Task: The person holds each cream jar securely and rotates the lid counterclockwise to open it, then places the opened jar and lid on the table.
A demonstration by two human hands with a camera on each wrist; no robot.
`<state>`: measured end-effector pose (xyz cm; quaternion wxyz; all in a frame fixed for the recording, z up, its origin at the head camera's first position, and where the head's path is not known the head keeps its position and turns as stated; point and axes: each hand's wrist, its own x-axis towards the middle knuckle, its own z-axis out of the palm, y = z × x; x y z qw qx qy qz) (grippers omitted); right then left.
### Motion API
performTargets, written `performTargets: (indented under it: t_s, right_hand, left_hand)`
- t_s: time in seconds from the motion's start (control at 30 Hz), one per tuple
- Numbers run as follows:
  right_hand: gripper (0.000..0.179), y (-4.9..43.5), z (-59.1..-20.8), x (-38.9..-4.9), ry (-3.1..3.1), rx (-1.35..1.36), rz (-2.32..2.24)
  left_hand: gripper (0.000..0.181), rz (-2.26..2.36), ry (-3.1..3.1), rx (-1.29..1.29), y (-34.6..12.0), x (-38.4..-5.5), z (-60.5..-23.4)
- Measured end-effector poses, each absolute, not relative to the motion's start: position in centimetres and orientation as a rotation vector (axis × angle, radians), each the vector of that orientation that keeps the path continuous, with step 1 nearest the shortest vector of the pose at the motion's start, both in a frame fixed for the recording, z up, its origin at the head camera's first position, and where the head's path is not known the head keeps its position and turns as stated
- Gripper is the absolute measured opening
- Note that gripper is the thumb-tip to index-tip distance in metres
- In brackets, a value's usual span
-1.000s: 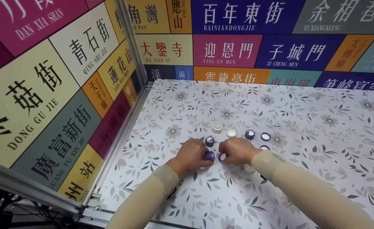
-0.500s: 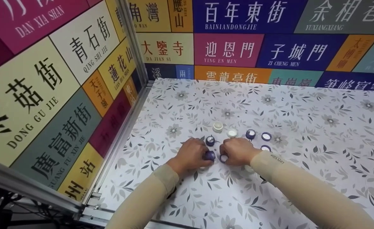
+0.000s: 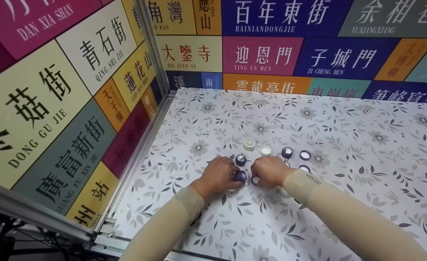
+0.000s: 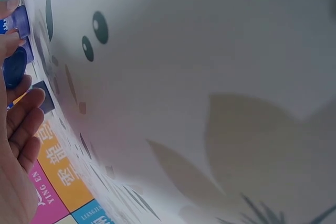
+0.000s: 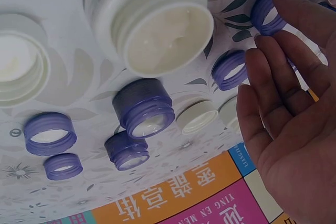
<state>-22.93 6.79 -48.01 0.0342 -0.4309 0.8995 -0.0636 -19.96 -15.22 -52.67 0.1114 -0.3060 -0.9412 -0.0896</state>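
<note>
My left hand (image 3: 218, 174) holds a small purple jar (image 3: 240, 176) between thumb and fingers, low over the table. In the left wrist view the left hand (image 4: 21, 124) shows only at the left edge, its fingers bent round the purple jar (image 4: 14, 67). Close beside it, my right hand (image 3: 271, 172) pinches a purple ring-shaped lid (image 3: 255, 180), partly hidden by the fingers. The right wrist view has thumb and forefinger at this lid (image 5: 266, 13), while the other fingers are loosely bent. An open purple jar (image 3: 240, 160) stands just behind my left hand.
Beyond the hands stand a cream-white jar (image 3: 249, 144), a white lid (image 3: 266, 150), a purple jar (image 3: 287, 152) and purple lids (image 3: 305, 155). An open cream jar (image 5: 163, 35) is near the right wrist. Printed panels (image 3: 260, 56) wall the flowered table (image 3: 344, 145) at the back and left.
The lid in my right hand has tilted and sunk slightly, so less of its pale inside shows. My left hand keeps its hold on the purple jar, nearly still.
</note>
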Motion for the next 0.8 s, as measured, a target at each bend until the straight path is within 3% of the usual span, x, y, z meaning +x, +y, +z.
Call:
performTargets:
  t_s: [0.27, 0.8]
  right_hand:
    - [0.026, 6.66, -48.07, -23.12, 2.746, -1.312, -0.201]
    - [0.027, 6.59, -48.37, -23.53, 2.725, -1.287, -0.181]
  left_hand:
    - [0.043, -0.223, -2.728, -0.921, -15.30, -19.93, -53.01]
    - [0.044, -0.118, -2.713, -0.938, -14.88, -19.76, -53.07]
